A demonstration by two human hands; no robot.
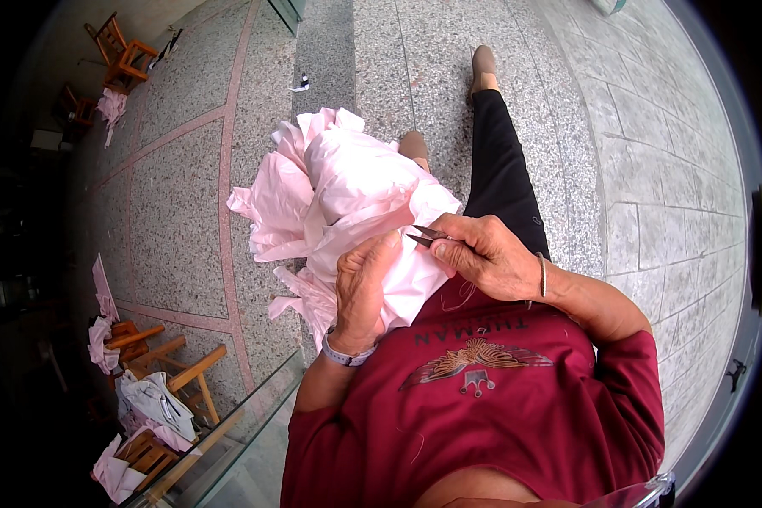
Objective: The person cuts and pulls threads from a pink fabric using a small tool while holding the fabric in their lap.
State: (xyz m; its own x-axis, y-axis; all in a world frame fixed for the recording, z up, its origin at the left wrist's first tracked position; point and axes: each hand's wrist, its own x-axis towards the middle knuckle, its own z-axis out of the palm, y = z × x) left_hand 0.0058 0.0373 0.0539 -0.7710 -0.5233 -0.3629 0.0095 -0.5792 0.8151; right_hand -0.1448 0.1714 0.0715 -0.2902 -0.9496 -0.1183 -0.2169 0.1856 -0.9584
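A large bundle of pale pink cloth [356, 182] lies crumpled over my lap and hangs toward the floor on the left. My left hand [362, 284] is closed on the cloth near its front edge, thumb uppermost. In my right hand [491, 258] is a small pair of dark thread snips [423, 238]. Their two pointed blades stand apart and point left, at the cloth just beside my left thumb. Whether the blade tips touch the cloth or a thread, I cannot tell.
At the lower left, wooden stools [186, 377] hold more cloth [154, 402] beside a glass panel edge [254, 406]. A wooden chair [123, 55] stands far left, with pink cloth [112, 106] near it. My stretched leg [504, 161] crosses the speckled floor [381, 68].
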